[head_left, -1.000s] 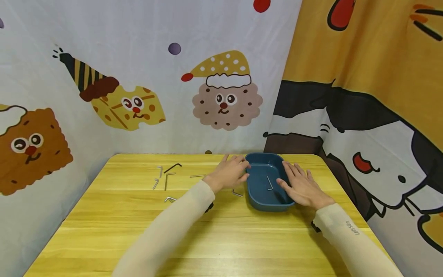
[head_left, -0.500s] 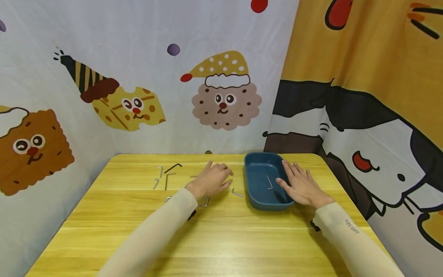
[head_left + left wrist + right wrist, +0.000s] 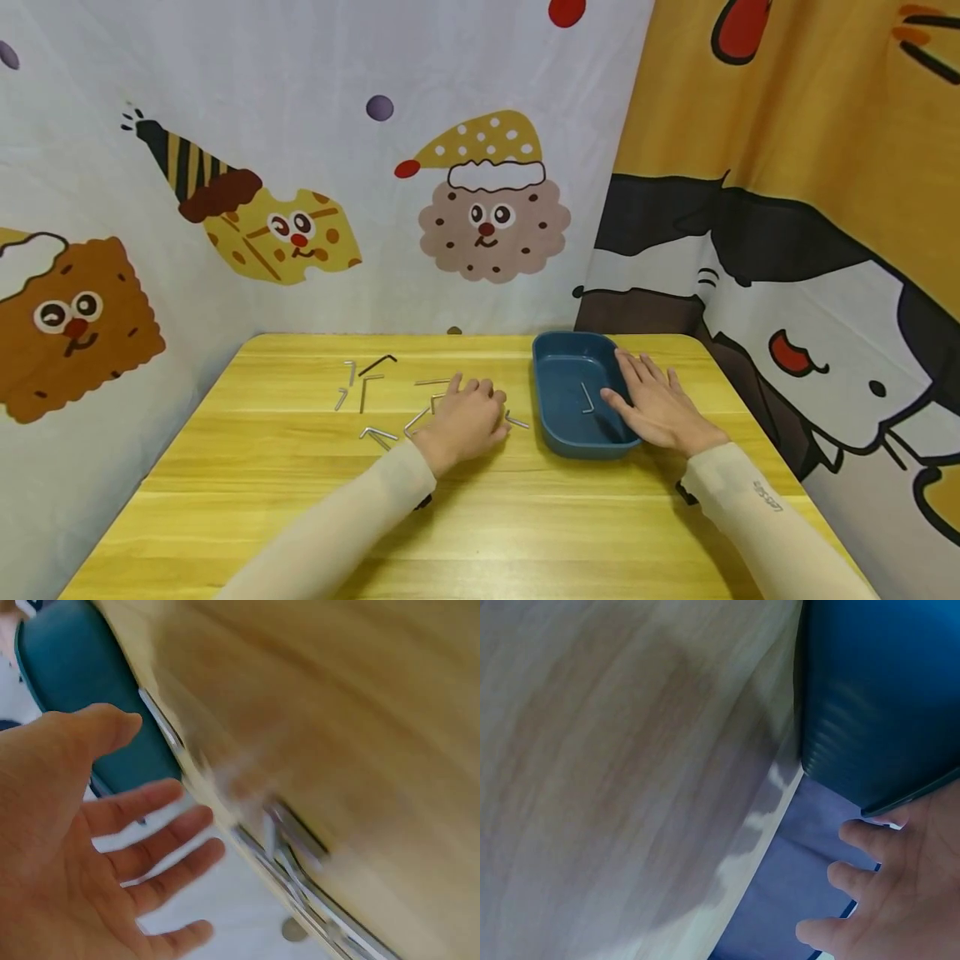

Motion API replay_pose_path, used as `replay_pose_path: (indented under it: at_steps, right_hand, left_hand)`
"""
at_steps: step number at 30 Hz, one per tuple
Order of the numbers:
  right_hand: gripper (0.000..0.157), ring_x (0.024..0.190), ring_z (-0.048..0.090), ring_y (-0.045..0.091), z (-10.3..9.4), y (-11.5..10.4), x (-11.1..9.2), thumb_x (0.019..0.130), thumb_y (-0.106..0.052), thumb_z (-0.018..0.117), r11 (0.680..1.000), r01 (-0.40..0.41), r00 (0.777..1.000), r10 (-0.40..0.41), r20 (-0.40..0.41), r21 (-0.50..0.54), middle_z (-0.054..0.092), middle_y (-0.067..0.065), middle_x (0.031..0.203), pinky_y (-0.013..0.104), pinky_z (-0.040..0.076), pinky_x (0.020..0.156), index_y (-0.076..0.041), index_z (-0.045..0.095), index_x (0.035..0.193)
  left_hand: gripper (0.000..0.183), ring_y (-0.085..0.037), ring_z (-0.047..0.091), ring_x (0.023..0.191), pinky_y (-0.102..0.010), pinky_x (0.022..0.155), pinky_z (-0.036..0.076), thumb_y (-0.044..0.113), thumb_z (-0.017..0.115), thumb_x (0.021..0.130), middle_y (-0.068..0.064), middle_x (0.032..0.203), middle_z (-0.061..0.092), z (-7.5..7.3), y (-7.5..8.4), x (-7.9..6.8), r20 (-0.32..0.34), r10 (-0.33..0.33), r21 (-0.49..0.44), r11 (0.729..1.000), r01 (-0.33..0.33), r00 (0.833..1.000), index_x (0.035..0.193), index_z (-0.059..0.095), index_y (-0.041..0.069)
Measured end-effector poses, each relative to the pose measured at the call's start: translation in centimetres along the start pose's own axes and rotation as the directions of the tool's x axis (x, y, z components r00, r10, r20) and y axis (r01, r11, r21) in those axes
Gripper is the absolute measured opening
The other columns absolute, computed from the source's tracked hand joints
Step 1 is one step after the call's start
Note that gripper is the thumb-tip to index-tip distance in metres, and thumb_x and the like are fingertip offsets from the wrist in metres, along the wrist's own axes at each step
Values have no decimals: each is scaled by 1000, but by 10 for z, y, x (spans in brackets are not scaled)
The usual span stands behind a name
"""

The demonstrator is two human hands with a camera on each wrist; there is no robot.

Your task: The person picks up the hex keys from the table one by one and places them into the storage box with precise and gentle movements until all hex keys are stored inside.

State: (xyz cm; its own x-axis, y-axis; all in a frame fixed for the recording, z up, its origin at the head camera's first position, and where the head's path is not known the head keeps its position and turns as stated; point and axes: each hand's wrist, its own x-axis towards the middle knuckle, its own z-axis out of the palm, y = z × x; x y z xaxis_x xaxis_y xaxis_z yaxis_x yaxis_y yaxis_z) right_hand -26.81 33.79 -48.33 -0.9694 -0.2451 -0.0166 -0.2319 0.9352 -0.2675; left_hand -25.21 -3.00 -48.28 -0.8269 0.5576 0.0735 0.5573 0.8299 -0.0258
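Observation:
My left hand [image 3: 467, 421] hovers low over the table, its fingers loosely spread with nothing in them. Partly hidden behind it are silver hex keys, and one small hex key [image 3: 517, 422] lies just to its right. In the left wrist view a blurred hex key [image 3: 300, 832] lies beyond the fingertips. My right hand [image 3: 660, 408] rests against the right rim of a dark blue plastic bin [image 3: 585, 450], fingers straight. Inside the bin lies a single silver hex key [image 3: 587, 397]. The right wrist view has the bin's outer wall [image 3: 877, 697] beside that hand.
Farther left on the wooden table [image 3: 480, 533] lie several more hex keys, among them a black hex key [image 3: 377, 364] and a long silver hex key [image 3: 363, 396]. A cartoon-printed curtain [image 3: 450, 75] hangs right behind the table's back edge.
My left hand has moved left, away from the bin's left rim, then nearer to me and lower over the hex keys. The right hand has stayed at the bin.

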Motion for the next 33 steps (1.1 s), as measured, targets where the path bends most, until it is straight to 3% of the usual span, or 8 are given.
replay_pose_path:
  at_steps: [7, 12, 21, 33]
  right_hand:
    - [96, 179, 12, 60, -2, 0, 0, 122, -68, 43, 1000, 1, 1000, -1, 4, -8, 16, 28, 194, 89, 5, 138, -5, 13, 187]
    - [96, 180, 10, 60, -1, -1, 0, 121, -67, 44, 1000, -2, 1000, 2, 8, 3, 16, 28, 194, 88, 3, 139, -5, 12, 187]
    - [97, 178, 14, 61, 1, -2, -1, 121, -69, 43, 1000, -1, 1000, 1, -10, -20, 19, 30, 193, 90, 7, 137, -5, 14, 187]
    - [98, 178, 14, 61, 1, -1, -1, 120, -71, 42, 1000, 9, 1000, -9, -18, -10, 20, 29, 193, 91, 6, 137, -5, 14, 187]
  left_hand:
    - [51, -35, 71, 144, -62, 128, 55, 55, 69, 115, -11, 144, 77, 0, 24, 1, 11, -44, 44, 998, 43, 999, 143, 78, 13]
    - [48, -35, 73, 142, -58, 123, 60, 52, 69, 115, -11, 142, 78, 0, 37, 8, 16, -81, 64, 995, 79, 997, 141, 81, 13]
    - [43, -30, 77, 125, -56, 113, 65, 52, 73, 113, -8, 131, 80, 3, 56, 21, 2, -128, 89, 988, 127, 992, 133, 83, 14]
    - [43, -31, 75, 129, -57, 116, 63, 46, 76, 112, -9, 134, 78, 6, 61, 26, 14, -157, 90, 984, 156, 987, 141, 78, 13]
